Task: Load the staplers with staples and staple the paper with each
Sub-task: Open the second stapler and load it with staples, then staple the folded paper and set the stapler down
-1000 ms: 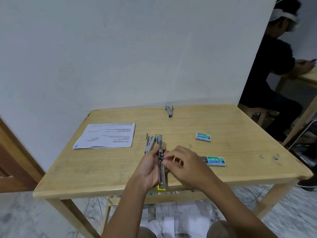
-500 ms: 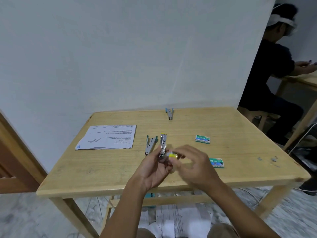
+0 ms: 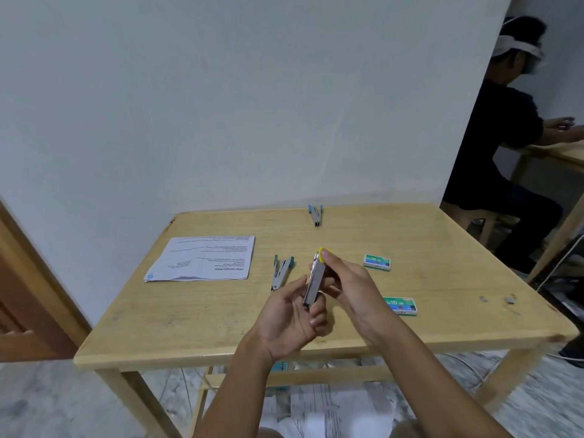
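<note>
The silver metal stapler with a yellow end, a long open strip 1 second ago, is now a short bar tilted yellow end up. The left hand and right hand each have their grip clamped on it above the light wooden table. A blue-handled stapler lies just left of it and 2 green staple boxes lie to the right, with bare wood along the near edge. A printed paper sheet lies far left, below the white wall.

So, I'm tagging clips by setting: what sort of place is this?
Probably a plain indoor workroom for recorded tasks: wooden table against a white wall, and a second person wearing a headset at another table.
</note>
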Demonstrator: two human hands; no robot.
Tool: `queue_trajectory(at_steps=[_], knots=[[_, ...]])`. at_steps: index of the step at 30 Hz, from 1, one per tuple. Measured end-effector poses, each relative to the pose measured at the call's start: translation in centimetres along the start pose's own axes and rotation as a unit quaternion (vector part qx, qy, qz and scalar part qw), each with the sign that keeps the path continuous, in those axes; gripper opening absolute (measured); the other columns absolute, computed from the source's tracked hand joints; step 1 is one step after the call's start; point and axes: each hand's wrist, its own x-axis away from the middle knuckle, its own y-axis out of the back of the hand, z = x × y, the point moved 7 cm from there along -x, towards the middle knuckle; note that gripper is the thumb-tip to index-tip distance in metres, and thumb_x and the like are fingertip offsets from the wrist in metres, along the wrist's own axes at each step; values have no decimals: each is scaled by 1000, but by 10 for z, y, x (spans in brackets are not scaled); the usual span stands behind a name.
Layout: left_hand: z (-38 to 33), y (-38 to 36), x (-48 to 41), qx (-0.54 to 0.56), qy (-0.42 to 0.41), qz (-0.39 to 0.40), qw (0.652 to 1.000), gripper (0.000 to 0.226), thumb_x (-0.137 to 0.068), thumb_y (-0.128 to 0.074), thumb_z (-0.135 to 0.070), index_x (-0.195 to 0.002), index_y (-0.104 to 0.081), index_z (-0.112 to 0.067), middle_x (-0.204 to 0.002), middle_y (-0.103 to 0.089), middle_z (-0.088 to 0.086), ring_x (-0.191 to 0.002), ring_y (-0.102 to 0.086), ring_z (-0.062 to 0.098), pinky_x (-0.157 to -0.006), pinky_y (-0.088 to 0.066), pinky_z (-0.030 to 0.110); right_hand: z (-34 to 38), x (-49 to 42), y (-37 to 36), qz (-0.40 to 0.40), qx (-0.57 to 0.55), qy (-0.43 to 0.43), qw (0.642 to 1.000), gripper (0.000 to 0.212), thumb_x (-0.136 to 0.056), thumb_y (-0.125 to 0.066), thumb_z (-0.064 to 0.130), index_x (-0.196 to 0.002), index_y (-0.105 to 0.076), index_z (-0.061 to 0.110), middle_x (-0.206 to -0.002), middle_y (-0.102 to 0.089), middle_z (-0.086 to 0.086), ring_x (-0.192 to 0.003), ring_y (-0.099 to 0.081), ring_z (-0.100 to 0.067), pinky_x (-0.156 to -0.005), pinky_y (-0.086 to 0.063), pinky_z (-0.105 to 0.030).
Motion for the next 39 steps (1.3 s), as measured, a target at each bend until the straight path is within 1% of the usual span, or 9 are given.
queue_trajectory(at_steps=[8, 11, 16, 19, 23, 25, 29, 36, 39], knots=[[0, 0, -1, 2, 2, 10, 1000, 44, -99, -37, -36, -109, -66, -4, -59, -47, 8, -53, -42, 19, -59, -31, 33, -6, 5, 0, -52, -4, -2, 999, 37, -85, -67, 49, -82, -76, 13, -69, -67, -8, -71, -65, -15, -99, -45, -38], [0, 2, -1, 9, 6, -11, 1000, 46, -100, -38, -37, -105, -67, -3, -63, -51, 10, -56, -47, 21, -60, -37, 33, -3, 7, -1, -67, 31, 8, 997, 37, -84, -67, 50, -83, -75, 14, -72, -69, -8, -72, -64, -15, -88, -48, -34], [-11, 21, 6, 1, -46, -170, 984, 38, -101, -42, -33, -112, -58, 0, -68, -55, 11, -55, -54, 21, -49, -45, 27, 20, 11, 1, -98, 102, 71, 987, 38, -87, -63, 51, -85, -73, 14, -82, -74, -8, -80, -71, -18, -79, -53, -30], [-52, 54, 35, -164, -146, -393, 893, 31, -100, -48, -29, -105, -63, -2, -74, -61, 8, -59, -56, 19, -52, -46, 28, 35, 11, 3, -88, 107, 71, 988, 38, -89, -61, 48, -91, -72, 12, -80, -73, -5, -68, -70, -13, -68, -52, -26], [-118, 84, 85, -493, -221, -596, 594, 39, -92, -58, -41, -117, -59, -10, -113, -58, 13, -109, -53, 33, -84, -43, 38, 40, 12, -2, -55, 153, 61, 985, 39, -89, -59, 53, -90, -71, 15, -65, -67, -6, -60, -59, -11, -61, -45, -27], [-137, 108, 92, -553, -152, -641, 510, 61, -88, -59, -50, -131, -47, -9, -132, -43, 21, -123, -38, 40, -99, -34, 47, 43, 12, -7, -43, 150, 63, 986, 39, -90, -59, 50, -89, -71, 13, -63, -65, -6, -58, -57, -11, -56, -45, -21], [-163, 158, 109, -522, -29, -701, 485, 88, -85, -53, -64, -143, -28, -3, -148, -27, 26, -136, -24, 40, -107, -24, 49, 46, 13, -16, -16, 140, 85, 986, 38, -90, -61, 46, -87, -70, 9, -63, -62, -4, -57, -57, -10, -56, -45, -16], [-190, 189, 120, -552, 12, -685, 476, 84, -78, -66, -58, -133, -35, -2, -142, -37, 20, -133, -29, 38, -105, -27, 49, 43, 8, -25, 7, 156, 101, 983, 31, -88, -62, 46, -85, -72, 17, -63, -62, -6, -59, -56, -11, -62, -43, -30], [-192, 192, 118, -535, 21, -679, 503, 83, -76, -72, -55, -130, -38, -2, -140, -36, 19, -132, -30, 37, -105, -28, 48, 39, 4, -29, 9, 149, 101, 984, 31, -86, -63, 47, -88, -73, 19, -64, -63, -7, -60, -57, -12, -59, -42, -30]])
